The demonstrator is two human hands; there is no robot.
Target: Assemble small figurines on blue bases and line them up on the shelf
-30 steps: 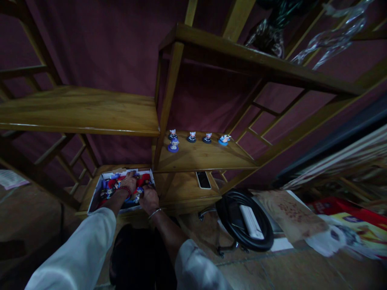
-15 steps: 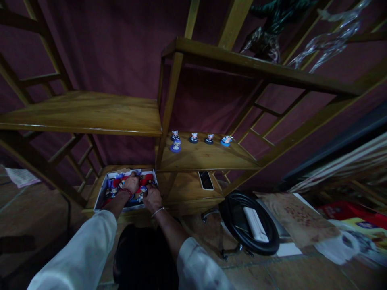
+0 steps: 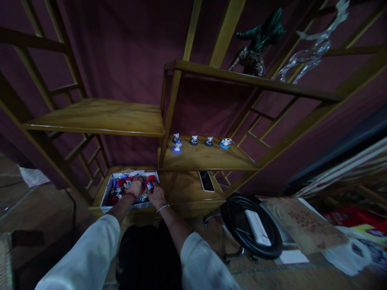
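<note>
A shallow white box (image 3: 105,198) full of small coloured figurines stands on the low left shelf. My left hand (image 3: 135,187), with a red bead bracelet, reaches into it, its fingers curled down among the figurines; what they grip is hidden. At the box's right side, my right hand (image 3: 157,196), wearing a silver bangle, pinches a small blue-and-white figurine (image 3: 150,185) between thumb and fingers. On the shelf to the right stand a purple-based figurine (image 3: 177,147), several dark-based figurines (image 3: 194,140) and a blue-based one (image 3: 225,143).
A phone (image 3: 207,181) lies on the lower shelf (image 3: 181,187), right of the box. Below right is a round black stool (image 3: 273,245) carrying a white carton (image 3: 257,227). A dark green sculpture (image 3: 254,48) and a clear deer figure (image 3: 311,50) stand on the upper shelf.
The view has shifted slightly. My right hand has lifted a little with the figurine, which now shows more clearly between its fingers. My left hand stays in the box.
</note>
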